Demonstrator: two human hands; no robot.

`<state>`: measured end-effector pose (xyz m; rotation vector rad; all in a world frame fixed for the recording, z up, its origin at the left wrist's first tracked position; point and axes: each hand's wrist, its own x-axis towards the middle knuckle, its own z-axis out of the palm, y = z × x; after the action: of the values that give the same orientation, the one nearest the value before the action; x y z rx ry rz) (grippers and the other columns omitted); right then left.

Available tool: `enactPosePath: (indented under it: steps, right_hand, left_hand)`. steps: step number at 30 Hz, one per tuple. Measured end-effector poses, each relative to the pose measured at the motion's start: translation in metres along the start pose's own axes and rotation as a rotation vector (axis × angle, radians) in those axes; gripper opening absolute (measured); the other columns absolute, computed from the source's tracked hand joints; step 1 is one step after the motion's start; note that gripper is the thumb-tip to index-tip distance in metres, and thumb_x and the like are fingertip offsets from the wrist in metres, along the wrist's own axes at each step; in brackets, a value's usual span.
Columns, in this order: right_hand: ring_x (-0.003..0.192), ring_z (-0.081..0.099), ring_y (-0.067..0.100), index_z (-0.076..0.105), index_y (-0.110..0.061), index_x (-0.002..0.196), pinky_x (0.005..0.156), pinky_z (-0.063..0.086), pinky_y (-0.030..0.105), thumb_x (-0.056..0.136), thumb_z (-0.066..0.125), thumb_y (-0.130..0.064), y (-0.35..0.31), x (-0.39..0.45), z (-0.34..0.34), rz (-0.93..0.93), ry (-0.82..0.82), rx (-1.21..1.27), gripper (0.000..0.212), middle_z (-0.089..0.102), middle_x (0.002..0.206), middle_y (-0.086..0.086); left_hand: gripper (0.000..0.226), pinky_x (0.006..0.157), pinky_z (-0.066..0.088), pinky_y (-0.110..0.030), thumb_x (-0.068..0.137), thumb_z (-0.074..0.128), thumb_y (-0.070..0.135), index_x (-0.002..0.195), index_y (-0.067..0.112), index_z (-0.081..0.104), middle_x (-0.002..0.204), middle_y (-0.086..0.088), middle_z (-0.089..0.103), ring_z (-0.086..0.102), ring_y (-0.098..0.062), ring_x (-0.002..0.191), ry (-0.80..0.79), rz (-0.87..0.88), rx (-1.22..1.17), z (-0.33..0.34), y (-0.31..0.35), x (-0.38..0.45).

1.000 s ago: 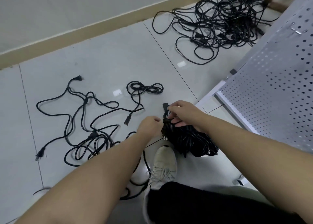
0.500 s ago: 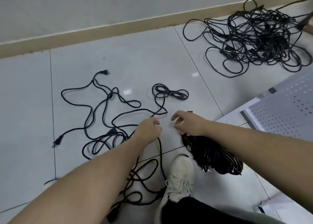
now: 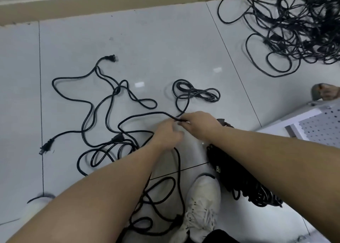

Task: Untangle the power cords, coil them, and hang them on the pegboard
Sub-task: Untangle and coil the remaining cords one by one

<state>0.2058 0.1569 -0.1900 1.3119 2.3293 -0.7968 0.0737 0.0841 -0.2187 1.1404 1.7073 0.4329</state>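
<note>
Black power cords lie loosely tangled on the grey tiled floor in front of me. My right hand pinches one strand of them near a connector end. Just left of it, my left hand curls round the same cord. A small half-coiled cord lies just beyond my hands. Beside my white shoe, a thick bundle of coiled cords rests on the floor under my right forearm. The white pegboard shows at the right edge.
A large tangled heap of black cords fills the top right by the beige skirting board. Another person's foot in a sandal shows at the right edge. More loops of cord lie by my shoe.
My right hand let go of the coiled bundle, which now lies on the floor, and took hold of a loose cord. The left hand joined it. My view shifted left and down.
</note>
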Motion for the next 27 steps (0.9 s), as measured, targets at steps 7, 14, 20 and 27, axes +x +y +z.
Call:
enactPosePath:
  steps: [7, 14, 20, 27]
  right_hand:
    - [0.082, 0.058, 0.008, 0.066, -0.043, 0.111, 0.078, 0.043, 0.029, 0.105, 0.05, -0.039, -0.019, -0.056, -0.057, -0.122, 0.152, 0.292, 0.018, 0.064, 0.083, -0.017]
    - [0.046, 0.043, 0.005, 0.053, -0.019, 0.072, 0.055, 0.036, 0.027, 0.107, 0.044, -0.039, -0.087, -0.148, -0.139, -0.131, 0.231, 0.734, 0.041, 0.049, 0.054, -0.012]
    - [0.048, 0.02, 0.013, 0.047, -0.017, 0.084, 0.047, 0.021, 0.024, 0.11, 0.037, -0.037, -0.159, -0.215, -0.174, -0.207, 0.033, 1.276, 0.034, 0.029, 0.053, -0.005]
    - [0.12, 0.063, 0.017, 0.066, -0.029, 0.121, 0.1, 0.047, 0.039, 0.106, 0.023, -0.049, -0.179, -0.245, -0.168, -0.208, 0.219, 1.243, 0.05, 0.076, 0.114, -0.002]
  left_hand:
    - [0.017, 0.091, 0.051, -0.027, 0.104, 0.056, 0.021, 0.101, 0.018, 0.073, 0.106, 0.005, 0.074, 0.068, -0.002, 0.102, 0.055, -0.038, -0.749, -0.05, 0.062, -0.064]
    - [0.033, 0.104, 0.049, -0.034, 0.098, 0.058, 0.012, 0.128, 0.024, 0.066, 0.136, 0.006, 0.066, 0.06, -0.013, 0.125, 0.052, 0.022, -0.61, -0.096, 0.111, -0.153]
    - [0.026, 0.064, 0.037, -0.007, 0.106, 0.054, 0.027, 0.127, 0.015, 0.063, 0.102, 0.01, 0.065, 0.051, -0.001, 0.074, 0.017, 0.247, 0.078, -0.09, 0.135, -0.238]
    - [0.028, 0.082, 0.054, -0.038, 0.111, 0.037, 0.032, 0.098, 0.023, 0.059, 0.095, 0.001, 0.077, 0.073, -0.019, 0.071, 0.209, 0.299, -0.158, -0.134, 0.149, -0.311]
